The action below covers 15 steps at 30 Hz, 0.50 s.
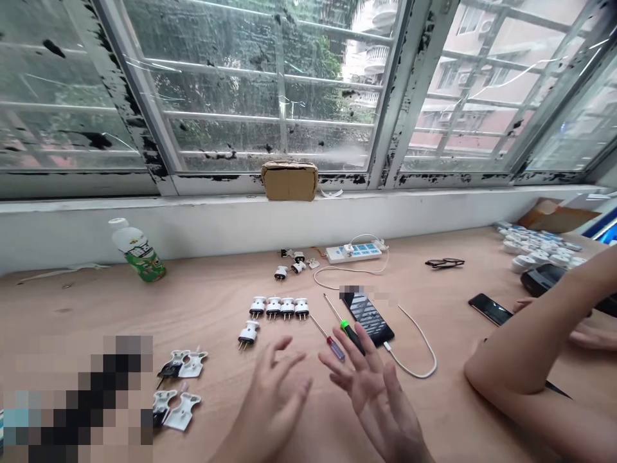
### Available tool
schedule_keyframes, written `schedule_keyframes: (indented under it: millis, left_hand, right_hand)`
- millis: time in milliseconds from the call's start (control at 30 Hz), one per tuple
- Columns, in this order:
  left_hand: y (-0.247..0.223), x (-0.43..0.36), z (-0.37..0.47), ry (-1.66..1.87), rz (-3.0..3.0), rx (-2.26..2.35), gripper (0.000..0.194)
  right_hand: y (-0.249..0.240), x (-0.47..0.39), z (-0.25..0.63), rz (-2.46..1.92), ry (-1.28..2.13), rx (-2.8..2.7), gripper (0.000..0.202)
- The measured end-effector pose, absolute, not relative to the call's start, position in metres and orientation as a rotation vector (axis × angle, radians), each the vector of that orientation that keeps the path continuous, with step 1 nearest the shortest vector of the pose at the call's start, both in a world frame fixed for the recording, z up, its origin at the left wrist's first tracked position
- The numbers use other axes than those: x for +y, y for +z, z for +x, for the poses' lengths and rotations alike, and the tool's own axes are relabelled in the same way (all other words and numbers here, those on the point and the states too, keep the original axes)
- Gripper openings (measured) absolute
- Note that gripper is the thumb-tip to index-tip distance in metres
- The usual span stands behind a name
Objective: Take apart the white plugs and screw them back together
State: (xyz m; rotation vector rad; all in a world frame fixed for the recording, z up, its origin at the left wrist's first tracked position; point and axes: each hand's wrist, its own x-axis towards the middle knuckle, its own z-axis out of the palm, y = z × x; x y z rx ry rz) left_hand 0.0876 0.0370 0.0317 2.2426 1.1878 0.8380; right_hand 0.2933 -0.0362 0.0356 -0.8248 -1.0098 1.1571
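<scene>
My left hand point(274, 399) hovers over the table with fingers spread, holding nothing. Beside it, my right hand point(373, 392) is palm up with fingers apart, also bare. Ahead of them several white plugs point(280, 307) stand in a row, prongs toward me, with one more plug point(249, 334) just in front. A screwdriver with a clear purple handle point(335, 348) and a green-and-black screwdriver point(348, 329) lie near my right fingertips. Left of my left hand are opened plug shells point(182, 410) and another opened pair point(186, 364), with black inner parts.
A phone point(369, 316) on a white cable lies beyond my right hand; a power strip point(354, 251) sits by the wall. A green-labelled bottle point(139, 251) stands back left. Another person's arm point(525, 360), a phone point(489, 308) and glasses point(444, 263) are at right.
</scene>
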Motion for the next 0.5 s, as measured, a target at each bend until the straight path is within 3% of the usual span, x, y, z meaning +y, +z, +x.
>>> schedule_keyframes:
  millis: [100,200,500]
  left_hand:
    - [0.033,0.012,0.110,0.766,2.190,1.039,0.040]
    - [0.030,0.003,0.121,0.799,2.016,1.032,0.028]
    - [0.024,0.007,0.101,1.011,1.633,1.189,0.028]
  right_hand:
    - [0.045,-0.042,0.277,-0.667,1.366,-0.948,0.070]
    - [0.040,-0.043,0.265,-0.746,1.392,-0.950,0.075]
    - [0.020,-0.043,0.245,-0.654,1.570,-0.752,0.068]
